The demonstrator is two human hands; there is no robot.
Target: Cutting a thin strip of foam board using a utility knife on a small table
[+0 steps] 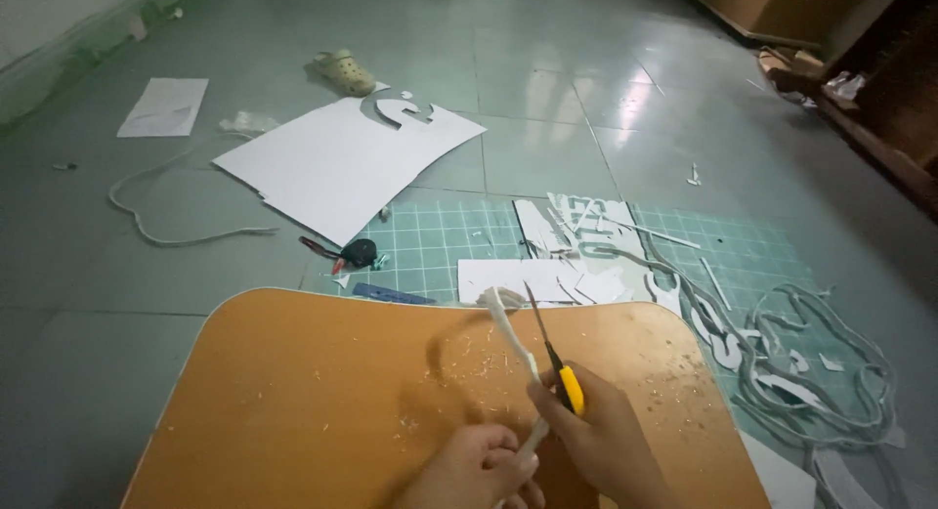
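Over the orange worktop (322,402), the left hand (479,470) has its grip clamped on the near end of a white strip (513,343), whose length runs up and away. The right hand (601,436), just beside it, grips a yellow utility knife (559,367) with the blade lying along the strip.

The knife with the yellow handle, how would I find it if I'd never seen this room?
Look for the orange board lying on the floor. Near its right side, the right hand holds the knife against a thin white strip. Its yellow handle and long dark blade stand out from the white scraps beyond.
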